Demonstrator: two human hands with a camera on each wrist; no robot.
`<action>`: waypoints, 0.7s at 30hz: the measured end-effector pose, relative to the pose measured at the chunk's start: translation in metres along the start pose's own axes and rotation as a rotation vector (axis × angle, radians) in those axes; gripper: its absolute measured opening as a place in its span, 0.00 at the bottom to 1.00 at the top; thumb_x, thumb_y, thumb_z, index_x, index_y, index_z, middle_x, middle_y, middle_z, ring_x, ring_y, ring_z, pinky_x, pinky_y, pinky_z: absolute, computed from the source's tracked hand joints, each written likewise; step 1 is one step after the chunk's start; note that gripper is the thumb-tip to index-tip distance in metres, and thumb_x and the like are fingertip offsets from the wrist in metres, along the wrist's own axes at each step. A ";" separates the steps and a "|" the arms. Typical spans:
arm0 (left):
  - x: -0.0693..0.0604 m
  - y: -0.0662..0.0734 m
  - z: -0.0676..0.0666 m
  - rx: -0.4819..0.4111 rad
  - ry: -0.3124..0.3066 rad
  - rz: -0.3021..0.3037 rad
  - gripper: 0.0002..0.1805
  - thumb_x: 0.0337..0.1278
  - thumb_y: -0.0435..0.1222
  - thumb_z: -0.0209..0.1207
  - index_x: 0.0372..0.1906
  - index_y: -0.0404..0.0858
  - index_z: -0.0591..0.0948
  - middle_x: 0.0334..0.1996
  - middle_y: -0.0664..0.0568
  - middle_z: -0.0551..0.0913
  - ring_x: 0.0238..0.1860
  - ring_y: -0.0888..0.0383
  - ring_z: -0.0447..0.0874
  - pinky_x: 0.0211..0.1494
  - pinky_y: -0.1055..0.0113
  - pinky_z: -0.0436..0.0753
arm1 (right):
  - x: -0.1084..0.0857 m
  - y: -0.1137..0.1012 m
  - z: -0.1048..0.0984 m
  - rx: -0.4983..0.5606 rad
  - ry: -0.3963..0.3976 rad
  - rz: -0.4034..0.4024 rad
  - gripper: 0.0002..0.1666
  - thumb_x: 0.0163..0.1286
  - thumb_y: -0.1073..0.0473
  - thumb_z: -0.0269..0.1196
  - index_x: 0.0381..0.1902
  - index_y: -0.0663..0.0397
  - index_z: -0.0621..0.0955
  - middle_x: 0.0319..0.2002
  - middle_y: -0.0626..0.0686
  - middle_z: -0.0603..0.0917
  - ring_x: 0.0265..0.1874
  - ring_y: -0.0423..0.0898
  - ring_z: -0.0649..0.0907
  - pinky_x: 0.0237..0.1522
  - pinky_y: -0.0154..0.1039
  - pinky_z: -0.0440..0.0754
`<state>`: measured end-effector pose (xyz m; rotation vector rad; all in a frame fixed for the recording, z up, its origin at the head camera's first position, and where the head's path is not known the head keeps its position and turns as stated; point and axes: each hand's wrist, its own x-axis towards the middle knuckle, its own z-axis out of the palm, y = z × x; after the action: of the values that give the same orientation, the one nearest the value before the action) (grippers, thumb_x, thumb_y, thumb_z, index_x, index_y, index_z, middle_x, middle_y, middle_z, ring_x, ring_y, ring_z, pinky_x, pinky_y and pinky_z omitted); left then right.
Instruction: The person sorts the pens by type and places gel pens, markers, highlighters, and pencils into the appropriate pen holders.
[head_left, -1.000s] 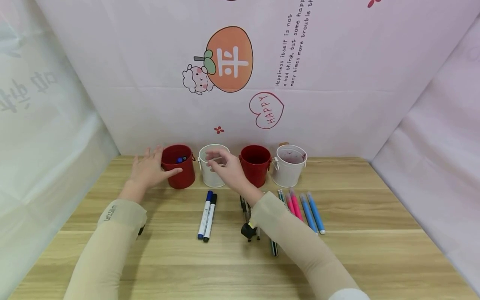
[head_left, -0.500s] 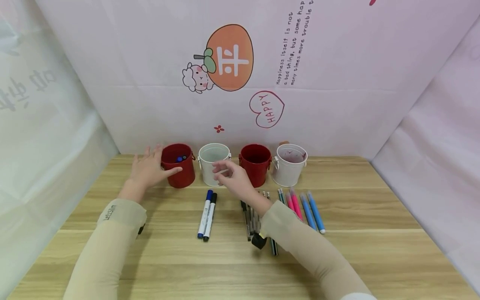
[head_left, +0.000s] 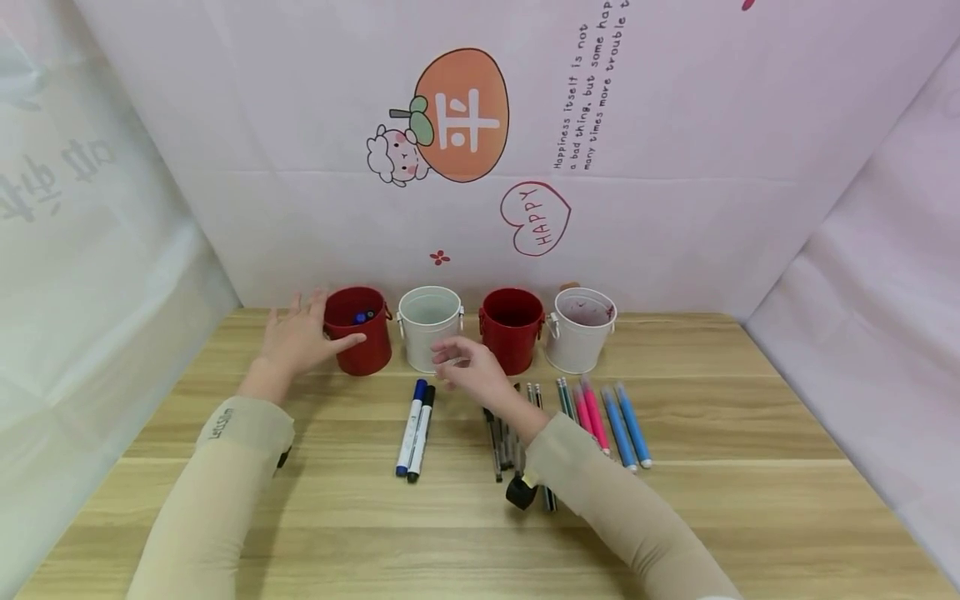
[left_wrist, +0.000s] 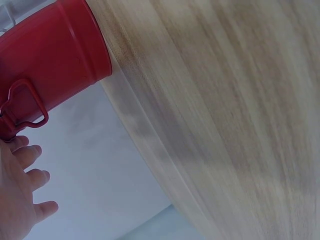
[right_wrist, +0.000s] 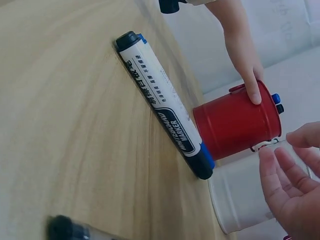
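Note:
My left hand (head_left: 298,337) rests against the left red bucket (head_left: 365,354), its thumb lying across the front and its fingers spread at the side. The tips of two markers (right_wrist: 277,103), one blue and one black, show inside that bucket. In the head view my right hand (head_left: 474,367) hovers in front of the left white bucket (head_left: 422,342), fingers loosely bent, holding nothing. On the table just below it lie a blue-capped marker (head_left: 411,429) and a black-capped marker (head_left: 422,433), side by side.
Another red bucket (head_left: 517,354) and another white bucket (head_left: 576,346) continue the row at the back. Several dark pens (head_left: 498,446), pencils (head_left: 550,497), pink markers (head_left: 594,414) and blue markers (head_left: 633,425) lie on the wooden table, partly behind my right forearm.
My right hand has drawn back from over the left white bucket, moving toward me and slightly right. My left hand stays at the red bucket.

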<state>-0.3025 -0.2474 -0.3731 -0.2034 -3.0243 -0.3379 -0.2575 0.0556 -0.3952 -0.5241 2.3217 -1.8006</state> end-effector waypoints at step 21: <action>0.001 -0.001 0.000 -0.003 -0.008 0.000 0.66 0.56 0.77 0.50 0.81 0.30 0.48 0.78 0.28 0.52 0.78 0.27 0.41 0.73 0.26 0.39 | 0.001 0.018 0.016 -0.065 -0.211 0.290 0.34 0.72 0.67 0.65 0.73 0.62 0.68 0.54 0.62 0.75 0.35 0.50 0.86 0.37 0.42 0.89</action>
<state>-0.3033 -0.2479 -0.3727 -0.2062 -3.0316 -0.3430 -0.2569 0.0449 -0.4167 -0.3450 2.1880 -1.4694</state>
